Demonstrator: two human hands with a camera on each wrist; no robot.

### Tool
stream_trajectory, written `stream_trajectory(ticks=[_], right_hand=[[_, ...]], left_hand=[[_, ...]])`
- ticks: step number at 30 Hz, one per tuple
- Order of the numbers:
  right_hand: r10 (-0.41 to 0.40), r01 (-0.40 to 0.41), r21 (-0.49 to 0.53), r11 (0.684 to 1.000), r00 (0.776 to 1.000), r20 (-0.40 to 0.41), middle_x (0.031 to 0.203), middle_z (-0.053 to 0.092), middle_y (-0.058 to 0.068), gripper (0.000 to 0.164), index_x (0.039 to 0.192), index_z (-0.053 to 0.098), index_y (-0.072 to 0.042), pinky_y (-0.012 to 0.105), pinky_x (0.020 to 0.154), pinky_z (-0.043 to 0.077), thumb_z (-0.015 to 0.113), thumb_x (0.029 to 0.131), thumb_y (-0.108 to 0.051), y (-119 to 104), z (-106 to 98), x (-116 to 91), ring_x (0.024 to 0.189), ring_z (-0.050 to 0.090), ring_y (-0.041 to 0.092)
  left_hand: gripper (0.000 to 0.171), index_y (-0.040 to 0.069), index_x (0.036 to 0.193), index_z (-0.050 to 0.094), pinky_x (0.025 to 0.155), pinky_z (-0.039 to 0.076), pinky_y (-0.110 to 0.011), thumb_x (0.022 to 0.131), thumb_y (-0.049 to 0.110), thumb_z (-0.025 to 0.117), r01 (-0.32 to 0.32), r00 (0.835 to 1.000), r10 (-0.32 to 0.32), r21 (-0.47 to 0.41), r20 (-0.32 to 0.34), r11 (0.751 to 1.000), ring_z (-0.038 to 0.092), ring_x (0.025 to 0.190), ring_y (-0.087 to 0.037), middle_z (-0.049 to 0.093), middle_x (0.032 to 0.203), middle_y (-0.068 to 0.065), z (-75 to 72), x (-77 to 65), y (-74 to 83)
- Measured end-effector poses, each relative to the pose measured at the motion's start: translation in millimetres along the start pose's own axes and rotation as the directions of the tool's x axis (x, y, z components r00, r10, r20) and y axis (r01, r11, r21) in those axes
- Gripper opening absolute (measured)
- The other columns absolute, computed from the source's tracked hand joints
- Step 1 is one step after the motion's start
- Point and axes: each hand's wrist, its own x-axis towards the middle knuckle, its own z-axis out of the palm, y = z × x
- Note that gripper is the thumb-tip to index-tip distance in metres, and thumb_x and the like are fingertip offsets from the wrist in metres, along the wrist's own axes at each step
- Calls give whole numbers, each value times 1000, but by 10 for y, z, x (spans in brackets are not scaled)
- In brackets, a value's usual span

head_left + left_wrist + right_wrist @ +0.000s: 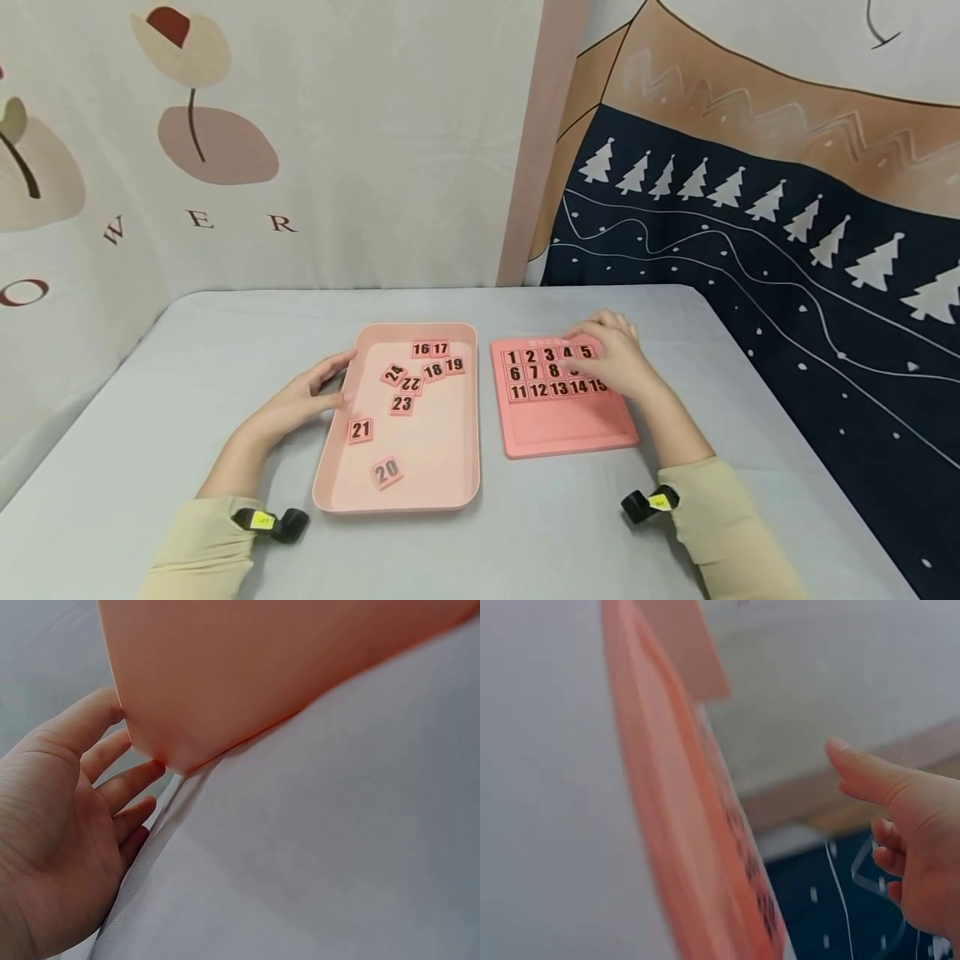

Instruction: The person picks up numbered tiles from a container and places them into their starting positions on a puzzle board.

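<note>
My left hand (295,402) rests at the left rim of a pale pink tray (442,450), its fingertips touching the outer wall with the fingers fairly straight. Several loose number tiles lie in the tray, among them tile 21 (361,430), tile 23 (402,405) and a tilted, paler tile 20 (387,472). To the right, a pink number board (568,427) carries three rows of tiles in its upper part. Over its right side hovers my right hand (617,360), hiding the end of the middle row. The right wrist view shows nothing between those loosely bent fingers (866,772).
Both tray and board lie on a table with a pale grey cloth (555,525). Behind stands a light curtain with flower prints (405,167). A dark blue cloth with white trees (750,267) hangs along the right side.
</note>
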Motion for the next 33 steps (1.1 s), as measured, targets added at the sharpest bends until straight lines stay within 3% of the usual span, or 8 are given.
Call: stream_trajectory(ticks=[5,13,23,33], right_hand=[[-51,52,77,996,999,-13,110,51,3,39,109,72,-16,48,94,24,83,74,-30,-338,281,256,110,37,25],[-80,73,96,993,994,70,101,43,1,37,112,72,-19,44,92,26,79,79,-34,-743,785,654,102,35,21],[-3,8,-23,1000,981,193,108,41,-1,29,109,72,-28,40,89,25,76,82,-35,-863,1233,1059,103,32,19],[33,12,-162,987,961,276,114,43,-1,32,109,72,-31,38,91,28,77,79,-41,-891,1422,1176,104,35,18]], left_hand=[[70,2,150,27,112,9,-57,92,11,64,2,1000,-2,6,-5,1000,14,141,-38,24,154,-19,2,-1,6],[71,4,150,26,112,10,-55,92,13,64,7,1000,-7,9,-4,1000,15,141,-37,24,154,-18,3,-3,6],[72,4,150,27,112,10,-55,90,12,65,1,1000,-1,-2,-7,1000,16,141,-37,24,154,-18,-18,11,-6],[72,3,150,27,113,10,-54,90,11,65,0,1000,0,-5,-2,1000,17,141,-37,24,154,-18,-7,4,-8]])
